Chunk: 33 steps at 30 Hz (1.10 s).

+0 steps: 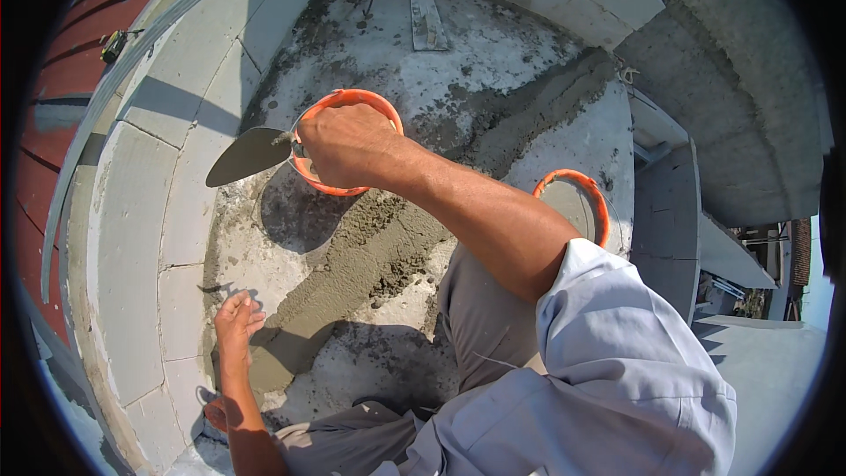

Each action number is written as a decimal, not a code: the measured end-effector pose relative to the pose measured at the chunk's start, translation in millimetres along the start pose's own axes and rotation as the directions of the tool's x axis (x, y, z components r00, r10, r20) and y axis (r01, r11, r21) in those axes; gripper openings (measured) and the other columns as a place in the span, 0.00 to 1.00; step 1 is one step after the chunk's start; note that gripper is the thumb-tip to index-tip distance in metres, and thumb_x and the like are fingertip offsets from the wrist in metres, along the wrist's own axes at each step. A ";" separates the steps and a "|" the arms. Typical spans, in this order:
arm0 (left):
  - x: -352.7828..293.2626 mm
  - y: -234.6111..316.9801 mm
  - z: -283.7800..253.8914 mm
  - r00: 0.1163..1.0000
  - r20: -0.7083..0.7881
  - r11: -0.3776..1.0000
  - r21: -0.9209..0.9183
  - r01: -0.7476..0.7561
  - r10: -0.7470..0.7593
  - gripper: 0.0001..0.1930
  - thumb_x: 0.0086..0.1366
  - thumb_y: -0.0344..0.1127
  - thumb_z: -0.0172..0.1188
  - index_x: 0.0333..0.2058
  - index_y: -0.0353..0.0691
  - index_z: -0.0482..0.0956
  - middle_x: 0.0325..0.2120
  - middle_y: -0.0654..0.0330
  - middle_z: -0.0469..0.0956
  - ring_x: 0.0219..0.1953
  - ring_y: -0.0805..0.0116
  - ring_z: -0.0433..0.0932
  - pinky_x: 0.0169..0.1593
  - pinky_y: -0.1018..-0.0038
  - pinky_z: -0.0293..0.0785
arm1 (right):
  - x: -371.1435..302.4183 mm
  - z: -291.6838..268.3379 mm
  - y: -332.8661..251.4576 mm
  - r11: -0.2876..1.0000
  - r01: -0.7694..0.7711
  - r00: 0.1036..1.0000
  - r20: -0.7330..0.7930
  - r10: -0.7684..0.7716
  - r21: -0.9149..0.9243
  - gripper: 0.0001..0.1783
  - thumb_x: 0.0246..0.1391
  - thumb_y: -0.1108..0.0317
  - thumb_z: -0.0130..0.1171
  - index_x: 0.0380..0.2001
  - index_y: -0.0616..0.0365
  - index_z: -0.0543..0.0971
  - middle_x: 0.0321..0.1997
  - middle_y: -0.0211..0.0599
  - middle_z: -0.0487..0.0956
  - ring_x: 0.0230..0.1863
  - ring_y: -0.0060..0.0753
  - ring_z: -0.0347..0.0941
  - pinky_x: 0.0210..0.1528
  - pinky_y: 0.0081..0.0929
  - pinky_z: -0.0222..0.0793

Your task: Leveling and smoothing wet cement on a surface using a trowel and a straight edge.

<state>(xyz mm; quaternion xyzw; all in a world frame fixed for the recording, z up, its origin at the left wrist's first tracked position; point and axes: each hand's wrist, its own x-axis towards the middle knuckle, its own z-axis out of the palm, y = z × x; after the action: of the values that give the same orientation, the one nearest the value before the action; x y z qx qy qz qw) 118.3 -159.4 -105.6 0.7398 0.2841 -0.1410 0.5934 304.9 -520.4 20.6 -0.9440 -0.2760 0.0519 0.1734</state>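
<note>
My right hand [354, 143] is closed around the handle of a trowel. The trowel's rounded metal blade [249, 157] sticks out to the left. That hand hovers across an orange bucket [384, 102] and hides most of its inside; whether it touches the bucket I cannot tell. My left hand [236, 324] holds nothing, its fingers apart and slightly bent. It is close to the left block wall, beside the near end of a thick wet mortar strip [339, 269]. The strip runs diagonally over the rough floor toward the far right.
A second orange bucket [603, 211], holding grey material, stands right of my arm. A flat rectangular plastering float [426, 25] lies on the floor farther back. Pale block walls [132, 238] bound the left and far sides. A tape measure [113, 46] rests outside the left wall.
</note>
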 end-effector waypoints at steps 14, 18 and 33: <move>161.0 44.9 156.2 0.924 0.376 0.909 -0.359 0.212 -0.067 0.37 0.69 0.52 0.63 0.68 0.36 0.63 0.64 0.46 0.69 0.62 0.45 0.74 0.60 0.49 0.72 | -9.0 -11.7 -12.7 0.996 0.030 0.974 -0.226 -0.010 0.089 0.11 0.47 0.74 0.59 0.35 0.69 0.79 0.27 0.52 0.83 0.29 0.49 0.84 0.29 0.44 0.78; 186.2 40.9 180.1 0.881 0.371 0.895 -0.432 -0.116 0.293 0.27 0.72 0.45 0.60 0.61 0.33 0.71 0.56 0.52 0.78 0.55 0.59 0.80 0.56 0.60 0.79 | -27.3 -28.4 -20.9 0.998 0.024 0.940 -0.341 -0.006 0.049 0.11 0.46 0.71 0.62 0.31 0.69 0.80 0.25 0.51 0.81 0.27 0.45 0.84 0.24 0.40 0.75; 157.0 102.8 225.3 0.952 0.245 0.912 -0.321 0.256 -0.182 0.16 0.73 0.42 0.53 0.48 0.34 0.72 0.43 0.51 0.78 0.44 0.53 0.84 0.47 0.59 0.84 | -100.7 -51.9 -17.6 0.865 -0.286 0.822 -0.359 0.442 0.411 0.17 0.46 0.70 0.61 0.38 0.71 0.75 0.30 0.55 0.80 0.31 0.49 0.80 0.32 0.41 0.77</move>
<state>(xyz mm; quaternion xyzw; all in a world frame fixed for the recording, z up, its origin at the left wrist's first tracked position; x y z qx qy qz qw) 333.1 -349.3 -167.0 0.5669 0.3220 -0.2315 0.7221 221.2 -576.4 75.6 -0.9215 -0.0277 -0.0844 0.3781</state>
